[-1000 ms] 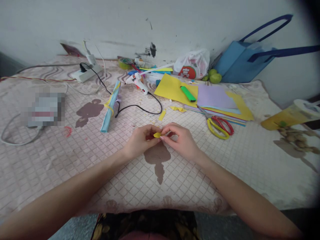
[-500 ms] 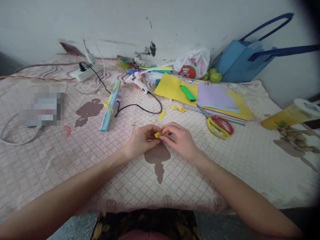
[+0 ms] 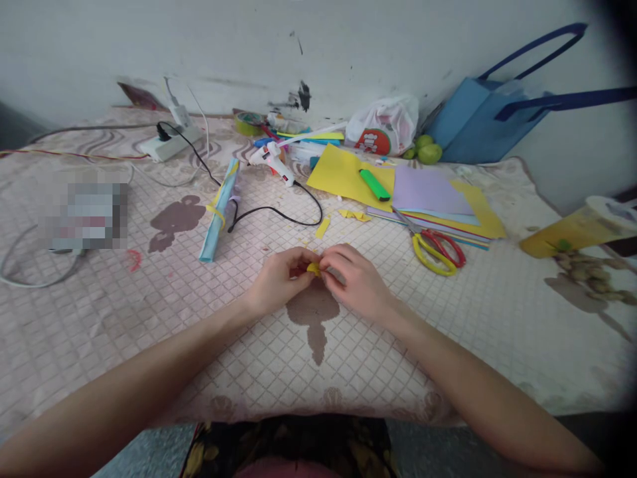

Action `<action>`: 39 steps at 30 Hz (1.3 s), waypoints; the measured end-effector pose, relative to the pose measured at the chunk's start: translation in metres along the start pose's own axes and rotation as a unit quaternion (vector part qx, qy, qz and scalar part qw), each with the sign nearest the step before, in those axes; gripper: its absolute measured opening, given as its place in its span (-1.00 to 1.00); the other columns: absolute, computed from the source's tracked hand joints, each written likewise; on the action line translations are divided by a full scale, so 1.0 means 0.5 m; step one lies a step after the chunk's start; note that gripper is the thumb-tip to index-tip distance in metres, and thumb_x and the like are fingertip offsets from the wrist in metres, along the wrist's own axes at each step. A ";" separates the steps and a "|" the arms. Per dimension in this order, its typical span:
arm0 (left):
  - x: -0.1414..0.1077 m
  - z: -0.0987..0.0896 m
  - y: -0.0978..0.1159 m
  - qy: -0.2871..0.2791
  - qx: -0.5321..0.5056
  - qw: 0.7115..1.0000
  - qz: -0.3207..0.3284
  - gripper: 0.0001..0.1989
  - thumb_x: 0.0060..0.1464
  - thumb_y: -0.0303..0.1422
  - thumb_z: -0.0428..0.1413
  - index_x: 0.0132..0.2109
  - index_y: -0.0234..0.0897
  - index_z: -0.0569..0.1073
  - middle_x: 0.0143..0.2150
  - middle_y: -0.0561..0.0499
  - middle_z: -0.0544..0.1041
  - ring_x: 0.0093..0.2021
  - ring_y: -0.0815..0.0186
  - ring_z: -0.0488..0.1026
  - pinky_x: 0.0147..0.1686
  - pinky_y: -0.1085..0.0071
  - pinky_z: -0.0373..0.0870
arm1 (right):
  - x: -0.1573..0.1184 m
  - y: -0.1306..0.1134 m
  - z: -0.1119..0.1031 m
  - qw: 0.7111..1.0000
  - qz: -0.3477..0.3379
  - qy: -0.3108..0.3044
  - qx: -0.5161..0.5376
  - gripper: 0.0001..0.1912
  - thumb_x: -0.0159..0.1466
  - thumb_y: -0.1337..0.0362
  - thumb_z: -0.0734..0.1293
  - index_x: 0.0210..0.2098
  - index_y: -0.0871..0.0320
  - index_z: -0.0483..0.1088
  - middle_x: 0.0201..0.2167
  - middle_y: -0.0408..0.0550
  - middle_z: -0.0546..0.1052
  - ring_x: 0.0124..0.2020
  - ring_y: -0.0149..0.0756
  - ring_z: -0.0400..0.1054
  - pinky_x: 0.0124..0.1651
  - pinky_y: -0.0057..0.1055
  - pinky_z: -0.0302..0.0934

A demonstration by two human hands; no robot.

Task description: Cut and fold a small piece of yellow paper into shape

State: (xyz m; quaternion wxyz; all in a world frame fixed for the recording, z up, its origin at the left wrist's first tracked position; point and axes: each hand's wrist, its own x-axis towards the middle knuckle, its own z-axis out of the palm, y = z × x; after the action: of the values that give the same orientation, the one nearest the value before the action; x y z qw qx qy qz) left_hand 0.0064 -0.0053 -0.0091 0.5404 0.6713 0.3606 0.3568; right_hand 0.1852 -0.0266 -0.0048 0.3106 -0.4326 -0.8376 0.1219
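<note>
The left hand (image 3: 279, 282) pinches a small yellow piece (image 3: 313, 268) between thumb and fingers, above the patterned cloth of the counter (image 3: 249, 372). The right hand (image 3: 355, 279) meets it from the other side, its fingertips bunched at the right end of the piece; whether they grip it too I cannot tell, since the fingers hide that end. Just beyond the hands a yellow strip (image 3: 323, 227) lies on the cloth, with yellow scraps (image 3: 353, 216) to its right. Further right, scissors (image 3: 432, 251) with one yellow and one red handle rest with their blades pointing toward a stack of colored sheets (image 3: 432, 196), purple and yellow among them. A green cutter (image 3: 374, 185) lies on the yellow sheet (image 3: 343, 174) left of that stack. To the left of the strip, a black cord loops from a white glue gun (image 3: 273, 161), and near it lies a light blue paper roll (image 3: 219, 212) with a yellow band around it. Farther out are a white power strip (image 3: 172, 143) at the back left, a plastic bag (image 3: 385, 126), green fruit (image 3: 428, 151) and a blue bag (image 3: 485, 123) at the back, and a cup of orange drink (image 3: 572, 229) at the far right, tilted.
</note>
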 end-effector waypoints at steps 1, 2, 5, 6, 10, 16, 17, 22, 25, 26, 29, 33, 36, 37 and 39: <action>0.000 0.000 0.000 0.000 0.002 1.000 0.000 -0.79 -0.03 -0.53 0.06 -0.20 -0.33 0.47 -0.23 -0.05 0.55 -0.20 0.31 0.49 -0.14 0.33 0.44 | 0.000 -0.001 0.001 1.000 0.004 0.002 0.000 -0.85 0.21 0.46 0.20 -0.31 0.09 0.30 -0.20 -0.01 0.42 -0.13 -0.22 0.32 -0.08 -0.26 0.26; 0.000 0.001 -0.001 0.001 0.005 1.000 0.001 -0.78 -0.04 -0.53 0.06 -0.20 -0.33 0.47 -0.23 -0.05 0.55 -0.20 0.31 0.49 -0.14 0.33 0.44 | 0.000 -0.001 0.002 1.000 0.008 0.003 0.000 -0.84 0.21 0.47 0.20 -0.31 0.08 0.29 -0.20 -0.01 0.42 -0.13 -0.22 0.32 -0.08 -0.26 0.26; 0.000 0.002 -0.004 0.001 0.013 1.000 0.004 -0.77 -0.05 -0.54 0.05 -0.19 -0.33 0.47 -0.22 -0.06 0.55 -0.19 0.31 0.49 -0.14 0.33 0.43 | 0.001 -0.002 0.004 1.000 0.016 0.010 0.006 -0.84 0.20 0.48 0.20 -0.32 0.09 0.27 -0.21 -0.01 0.41 -0.13 -0.23 0.32 -0.08 -0.27 0.25; 0.000 0.003 -0.005 0.000 0.013 1.000 0.005 -0.77 -0.04 -0.53 0.06 -0.18 -0.33 0.47 -0.21 -0.06 0.55 -0.19 0.30 0.49 -0.14 0.33 0.43 | 0.001 -0.002 0.004 1.000 0.020 0.013 0.012 -0.85 0.20 0.48 0.20 -0.33 0.09 0.27 -0.22 -0.01 0.41 -0.14 -0.24 0.32 -0.08 -0.28 0.25; 0.001 0.004 -0.007 -0.001 -0.009 1.000 0.001 -0.81 -0.02 -0.47 0.10 -0.19 -0.32 0.48 -0.21 -0.06 0.55 -0.19 0.29 0.49 -0.14 0.32 0.44 | 0.002 -0.003 0.003 0.997 0.052 0.019 0.052 -0.88 0.21 0.45 0.21 -0.35 0.09 0.26 -0.30 -0.08 0.42 -0.24 -0.28 0.33 -0.17 -0.32 0.26; 0.003 0.006 -0.012 0.000 -0.072 0.997 -0.029 -0.80 0.05 -0.33 0.13 -0.20 -0.36 0.48 -0.23 -0.09 0.55 -0.24 0.30 0.51 -0.16 0.31 0.46 | 0.006 -0.006 0.004 0.981 0.126 0.032 0.143 -0.95 0.21 0.38 0.25 -0.36 0.10 0.29 -0.38 -0.13 0.44 -0.38 -0.37 0.36 -0.33 -0.40 0.28; 0.003 0.006 -0.013 0.006 -0.076 0.997 -0.032 -0.80 0.05 -0.33 0.13 -0.19 -0.36 0.47 -0.23 -0.09 0.55 -0.24 0.31 0.50 -0.16 0.31 0.46 | 0.007 -0.004 0.005 0.975 0.144 0.034 0.166 -0.97 0.21 0.36 0.26 -0.36 0.11 0.29 -0.38 -0.13 0.45 -0.39 -0.38 0.36 -0.34 -0.41 0.29; 0.004 0.006 -0.012 0.043 -0.067 0.996 -0.038 -0.83 0.04 -0.36 0.13 -0.20 -0.35 0.47 -0.22 -0.06 0.54 -0.24 0.33 0.50 -0.15 0.33 0.46 | 0.011 0.009 0.012 0.941 0.201 0.024 0.270 -0.85 0.16 0.33 0.32 -0.26 0.12 0.28 -0.34 -0.11 0.46 -0.33 -0.38 0.38 -0.29 -0.40 0.33; 0.005 0.007 -0.011 0.055 -0.062 0.996 -0.025 -0.83 0.04 -0.37 0.13 -0.20 -0.35 0.46 -0.23 -0.06 0.54 -0.24 0.33 0.50 -0.16 0.34 0.45 | 0.011 0.013 0.016 0.928 0.213 0.020 0.306 -0.80 0.13 0.32 0.35 -0.25 0.13 0.28 -0.33 -0.10 0.46 -0.33 -0.39 0.38 -0.28 -0.40 0.33; 0.005 0.007 -0.011 0.057 -0.066 0.996 -0.018 -0.83 0.03 -0.38 0.13 -0.20 -0.35 0.45 -0.22 -0.06 0.53 -0.23 0.32 0.50 -0.16 0.34 0.45 | 0.012 0.013 0.016 0.924 0.215 0.021 0.315 -0.80 0.13 0.31 0.36 -0.26 0.13 0.29 -0.34 -0.10 0.46 -0.34 -0.39 0.37 -0.28 -0.40 0.33; 0.004 0.009 -0.011 0.054 -0.094 0.994 -0.009 -0.77 0.00 -0.40 0.16 -0.15 -0.34 0.40 -0.21 -0.07 0.54 -0.20 0.31 0.50 -0.14 0.32 0.44 | 0.012 0.011 0.017 0.919 0.217 0.031 0.328 -0.84 0.13 0.30 0.36 -0.30 0.13 0.30 -0.36 -0.11 0.45 -0.36 -0.40 0.36 -0.30 -0.40 0.32; 0.003 0.011 -0.012 0.052 -0.100 0.994 -0.002 -0.74 0.01 -0.43 0.17 -0.12 -0.34 0.37 -0.19 -0.08 0.54 -0.16 0.30 0.50 -0.10 0.31 0.43 | 0.012 0.009 0.017 0.918 0.221 0.030 0.328 -0.86 0.14 0.30 0.35 -0.31 0.14 0.32 -0.36 -0.11 0.46 -0.36 -0.40 0.36 -0.28 -0.39 0.32; 0.002 0.010 -0.013 0.053 -0.062 0.997 0.009 -0.78 0.02 -0.42 0.16 -0.14 -0.34 0.40 -0.18 -0.08 0.53 -0.16 0.29 0.50 -0.11 0.32 0.43 | 0.011 0.010 0.018 0.915 0.227 0.037 0.331 -0.85 0.14 0.29 0.36 -0.30 0.14 0.32 -0.38 -0.12 0.45 -0.38 -0.41 0.35 -0.31 -0.41 0.31; 0.002 0.010 -0.013 0.056 -0.050 0.997 0.011 -0.79 0.03 -0.41 0.16 -0.14 -0.33 0.40 -0.19 -0.08 0.53 -0.18 0.29 0.50 -0.13 0.32 0.44 | 0.010 0.010 0.019 0.914 0.229 0.040 0.334 -0.85 0.14 0.29 0.36 -0.30 0.14 0.32 -0.39 -0.13 0.45 -0.39 -0.41 0.35 -0.32 -0.41 0.31; 0.001 0.010 -0.013 0.064 -0.037 0.997 0.015 -0.80 0.03 -0.41 0.16 -0.15 -0.32 0.41 -0.19 -0.08 0.53 -0.20 0.29 0.50 -0.17 0.33 0.44 | 0.010 0.011 0.021 0.908 0.233 0.038 0.346 -0.85 0.14 0.29 0.37 -0.31 0.14 0.33 -0.40 -0.14 0.45 -0.40 -0.42 0.35 -0.33 -0.43 0.30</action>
State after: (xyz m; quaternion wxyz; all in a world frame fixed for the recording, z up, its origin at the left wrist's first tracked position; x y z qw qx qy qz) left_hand 0.0102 -0.0059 -0.0161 0.5354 0.6322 0.3705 0.4201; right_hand 0.1801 -0.0185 -0.0135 0.4351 -0.4849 -0.6062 0.4562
